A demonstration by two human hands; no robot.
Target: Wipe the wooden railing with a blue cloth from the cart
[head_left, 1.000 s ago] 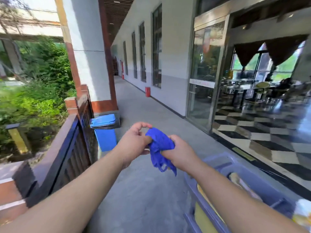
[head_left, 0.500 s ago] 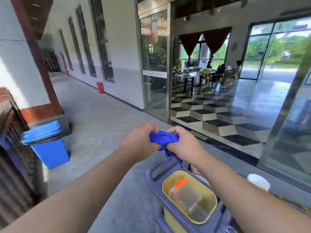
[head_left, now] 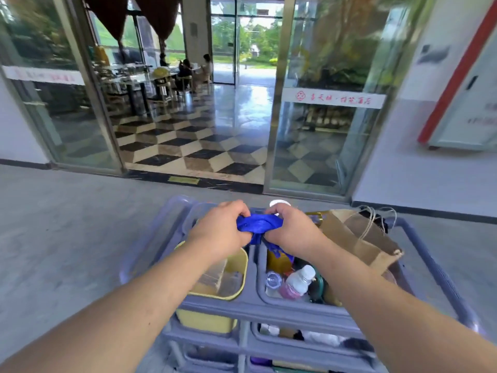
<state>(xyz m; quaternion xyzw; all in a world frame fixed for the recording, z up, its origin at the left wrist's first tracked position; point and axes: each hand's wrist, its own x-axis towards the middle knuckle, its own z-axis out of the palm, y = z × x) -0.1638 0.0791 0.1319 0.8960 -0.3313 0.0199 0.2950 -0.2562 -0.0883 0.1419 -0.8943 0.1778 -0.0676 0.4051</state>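
Both bare forearms reach forward, wrists close together. The left hand and right hand are each clenched, knuckles up, fingers curled inward.

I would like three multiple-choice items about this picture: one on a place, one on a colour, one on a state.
1. Where is the blue cloth?
A. On the floor
B. Between both hands, above the cart
C. Inside the paper bag

2. What colour is the tub in the cart's left compartment?
A. Yellow
B. Red
C. Green

3. How is the cloth?
A. Spread flat
B. Neatly folded
C. Bunched up in the grip

Answers:
1 B: the left hand and right hand both clutch it over the cart's top tray.
2 A: its rim and its wall are yellow.
3 C: it is crumpled between the fists, with one end hanging down.
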